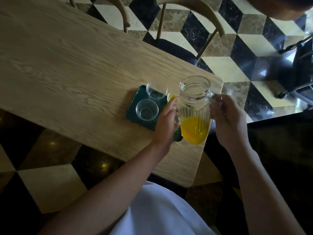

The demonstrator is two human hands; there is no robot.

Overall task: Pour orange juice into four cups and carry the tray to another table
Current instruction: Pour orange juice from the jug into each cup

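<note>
Above the dark green tray [135, 106] near the grainy wooden table's [67, 65] corner, the right hand [227, 121] grips a ribbed glass jug's [194, 107] handle, juice [194, 131] pooled low, the left hand [166, 122] curled around a cup mostly hidden beside two clear round empty cups [147, 109].

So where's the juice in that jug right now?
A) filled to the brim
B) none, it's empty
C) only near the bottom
C: the jug, held by its handle in the right hand, shows orange juice only in its lower part; the glass above is clear.

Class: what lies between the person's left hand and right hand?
In the head view, the glass pitcher of orange juice lies between the left hand and right hand.
</note>
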